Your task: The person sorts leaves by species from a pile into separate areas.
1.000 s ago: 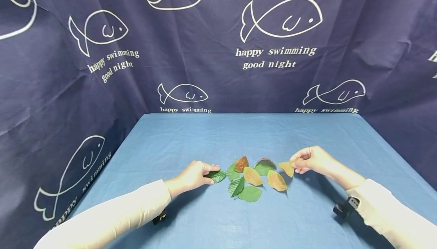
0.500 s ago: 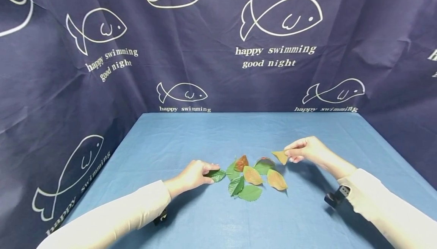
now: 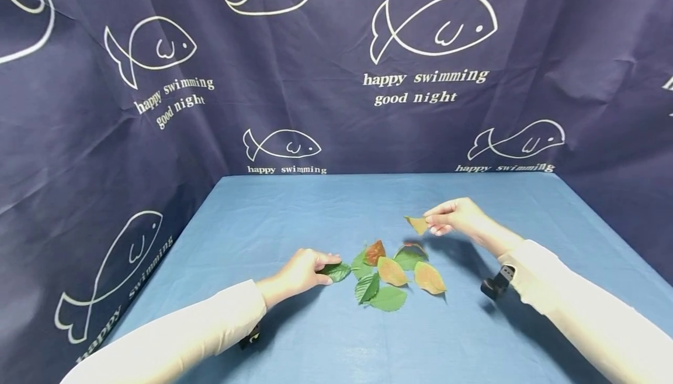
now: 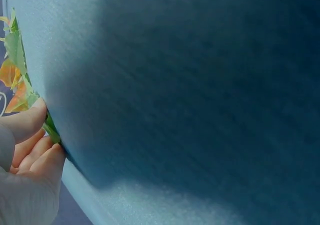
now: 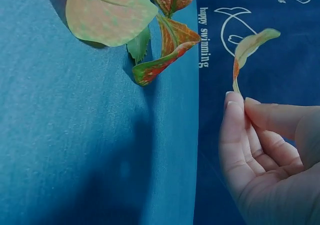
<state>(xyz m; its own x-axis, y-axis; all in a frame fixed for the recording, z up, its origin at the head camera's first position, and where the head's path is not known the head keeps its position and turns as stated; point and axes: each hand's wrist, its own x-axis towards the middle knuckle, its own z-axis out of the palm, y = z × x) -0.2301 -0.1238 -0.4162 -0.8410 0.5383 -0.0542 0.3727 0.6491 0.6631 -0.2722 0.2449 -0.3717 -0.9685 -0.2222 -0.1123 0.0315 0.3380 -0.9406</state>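
My left hand pinches a dark green leaf with toothed edges, low at the left of the leaf cluster; in the left wrist view thumb and fingers close on its base. My right hand holds a yellow-orange leaf between thumb and fingertips, raised behind the cluster. Seen in the right wrist view, that held leaf is thin and curled. Between the hands lie a reddish-brown leaf, two orange leaves, one of them at the right, a curled red-edged leaf, and several green leaves, one nearest me.
A blue cloth covers the table. Dark blue curtains with white fish drawings stand behind and to the left and right. A small black device hangs under the right cuff, and another under the left.
My right hand has moved left and farther back with the yellow-orange leaf, from beside the cluster to behind it. My left hand stays in place with its green leaf.
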